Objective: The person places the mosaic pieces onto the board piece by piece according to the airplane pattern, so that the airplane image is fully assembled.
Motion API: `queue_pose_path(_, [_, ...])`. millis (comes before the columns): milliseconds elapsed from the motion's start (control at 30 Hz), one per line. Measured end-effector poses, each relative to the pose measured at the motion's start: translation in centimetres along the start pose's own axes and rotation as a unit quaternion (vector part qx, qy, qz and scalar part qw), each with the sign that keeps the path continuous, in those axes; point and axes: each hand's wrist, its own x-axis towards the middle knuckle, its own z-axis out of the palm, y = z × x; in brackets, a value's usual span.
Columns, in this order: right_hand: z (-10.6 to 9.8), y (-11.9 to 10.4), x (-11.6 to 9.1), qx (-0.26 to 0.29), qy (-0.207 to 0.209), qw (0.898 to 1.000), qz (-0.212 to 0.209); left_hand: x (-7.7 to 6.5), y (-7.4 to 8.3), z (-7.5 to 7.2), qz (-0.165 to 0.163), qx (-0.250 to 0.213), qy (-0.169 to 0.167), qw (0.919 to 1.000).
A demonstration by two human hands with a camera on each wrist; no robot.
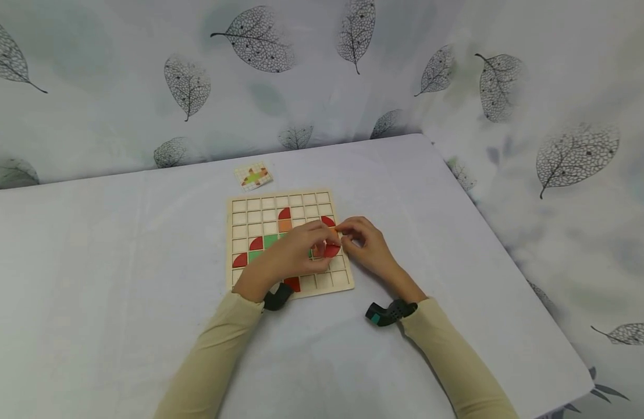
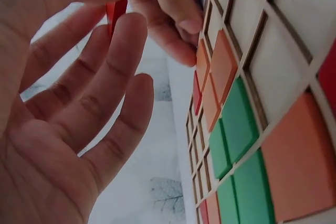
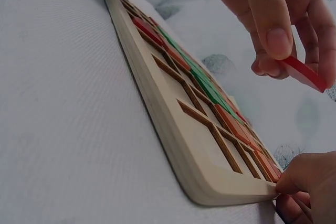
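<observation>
My left hand (image 1: 301,250) is over the right half of a wooden grid board (image 1: 230,233). Its thumb and fingertips pinch a thin red tile (image 3: 307,74), raised above the grid in the right wrist view. At the board's right edge my right hand (image 1: 373,249) touches the rim with bent fingers, close by an orange tile (image 2: 203,59). Green tiles (image 2: 239,119), orange tiles and red quarter-round tiles (image 1: 284,213) fill several cells. My left hand and wrist hide part of the grid in the head view.
A small pattern card (image 1: 253,176) lies behind the board on the white table (image 1: 91,291). A leaf-print cloth (image 1: 301,75) hangs behind and to the right of the table. Each wrist wears a black band (image 1: 390,312).
</observation>
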Motion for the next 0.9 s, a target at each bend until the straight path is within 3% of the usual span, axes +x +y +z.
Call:
queue_pose_path(233, [0.0, 0.1, 0.0, -0.003, 0.000, 1.000, -0.006, 0.9, 0.0, 1.2, -0.043, 0.018, 0.022, 0.9987])
queue_pose_path(533, [0.1, 0.0, -0.1, 0.001, 0.001, 1.000, 0.003, 1.5, -0.6, 2.8, -0.146, 0.024, 0.015, 0.9888])
queue_pose_path(900, [0.2, -0.2, 0.0, -0.002, 0.002, 1.000, 0.013, 1.9, -0.7, 3.0, -0.178, 0.009, 0.021, 0.9838])
